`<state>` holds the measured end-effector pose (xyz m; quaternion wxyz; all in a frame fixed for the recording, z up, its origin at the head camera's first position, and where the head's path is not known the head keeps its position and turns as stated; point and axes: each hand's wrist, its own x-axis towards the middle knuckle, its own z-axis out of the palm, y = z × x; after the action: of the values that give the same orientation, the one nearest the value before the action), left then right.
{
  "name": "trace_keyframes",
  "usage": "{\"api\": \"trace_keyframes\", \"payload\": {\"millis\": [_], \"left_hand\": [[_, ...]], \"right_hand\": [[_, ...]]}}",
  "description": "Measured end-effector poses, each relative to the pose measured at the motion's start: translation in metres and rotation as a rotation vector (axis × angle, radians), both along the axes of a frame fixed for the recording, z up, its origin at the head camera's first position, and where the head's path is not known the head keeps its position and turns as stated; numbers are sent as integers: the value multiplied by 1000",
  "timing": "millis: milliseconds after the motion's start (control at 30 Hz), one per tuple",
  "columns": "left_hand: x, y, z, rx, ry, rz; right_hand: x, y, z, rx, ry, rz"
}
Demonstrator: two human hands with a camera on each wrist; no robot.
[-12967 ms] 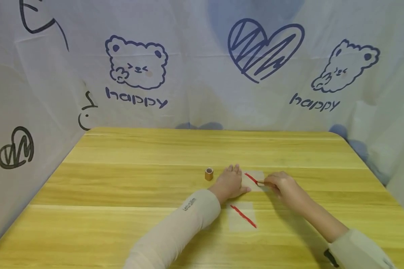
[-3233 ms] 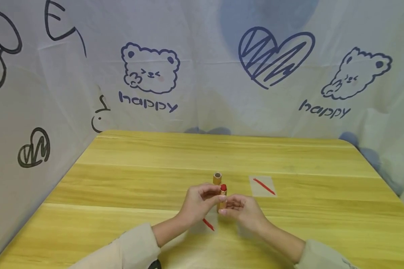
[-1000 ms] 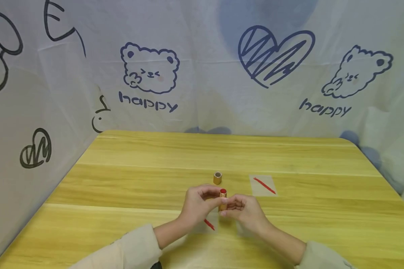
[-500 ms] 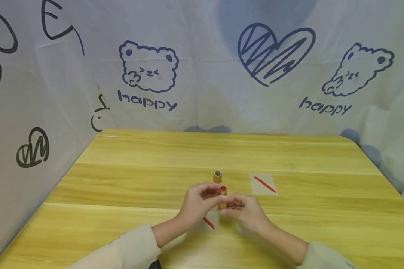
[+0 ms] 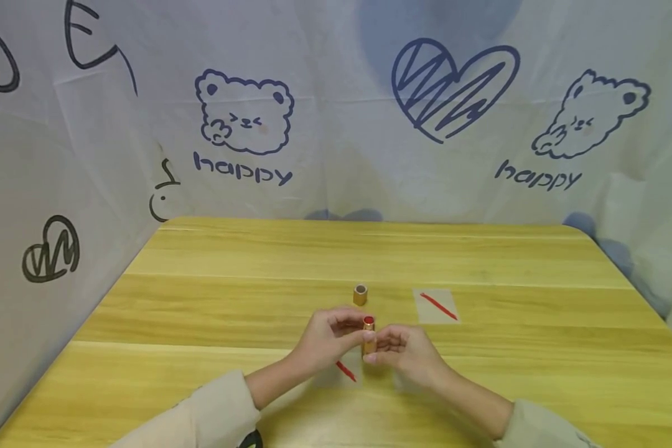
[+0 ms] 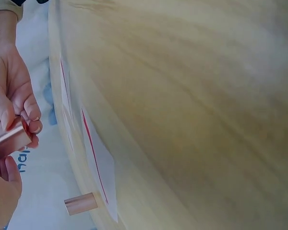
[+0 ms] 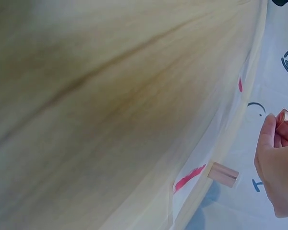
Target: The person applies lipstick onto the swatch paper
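An uncapped lipstick (image 5: 369, 342) in a shiny gold tube stands upright between both hands, above the table. The left hand (image 5: 330, 342) pinches its upper part between thumb and fingers. Lower down, the right hand (image 5: 411, 351) pinches the tube's base from the other side. The red tip shows at about the level of the tube's rim. In the left wrist view the lipstick (image 6: 12, 139) lies slanted across the fingers, and in the right wrist view the right hand (image 7: 278, 167) partly covers it. Behind the hands, the lipstick cap (image 5: 360, 295) stands on the table, hollow end up.
A pale paper square (image 5: 437, 316) with a red slanting stroke lies at the back right. Another marked paper (image 5: 341, 381) is partly hidden below the left hand, and a pale sheet (image 5: 406, 382) shows under the right. A drawn-on cloth (image 5: 336, 155) hangs behind the wooden table (image 5: 229, 249).
Earlier the right hand stroked red on paper while the left rested there. Later both hands held the lipstick with its red tip protruding; the tip has since sunk to the rim.
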<state>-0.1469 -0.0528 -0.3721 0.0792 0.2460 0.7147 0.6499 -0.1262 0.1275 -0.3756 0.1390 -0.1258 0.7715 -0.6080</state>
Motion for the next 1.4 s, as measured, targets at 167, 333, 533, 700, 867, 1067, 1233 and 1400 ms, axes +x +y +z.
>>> {"api": "trace_keyframes", "payload": {"millis": [167, 333, 533, 700, 867, 1067, 1233, 1400], "left_hand": [[3, 1, -1, -31, 14, 57], [5, 2, 0, -35, 23, 154], [7, 7, 3, -29, 38, 288], [8, 10, 4, -14, 26, 328], [8, 5, 7, 13, -7, 247], [5, 0, 8, 30, 0, 108], [1, -3, 8, 25, -11, 52], [-2, -1, 9, -13, -26, 13]], "right_hand": [[0, -1, -1, -2, 9, 5], [0, -3, 0, -18, 10, 0], [0, -6, 3, -33, 6, -48], [1, -7, 3, -33, 19, -62], [2, -7, 2, -61, 64, -10], [3, -6, 2, -71, 71, 13], [2, -4, 1, -19, 75, 5], [3, -2, -2, 15, 88, 5]]}}
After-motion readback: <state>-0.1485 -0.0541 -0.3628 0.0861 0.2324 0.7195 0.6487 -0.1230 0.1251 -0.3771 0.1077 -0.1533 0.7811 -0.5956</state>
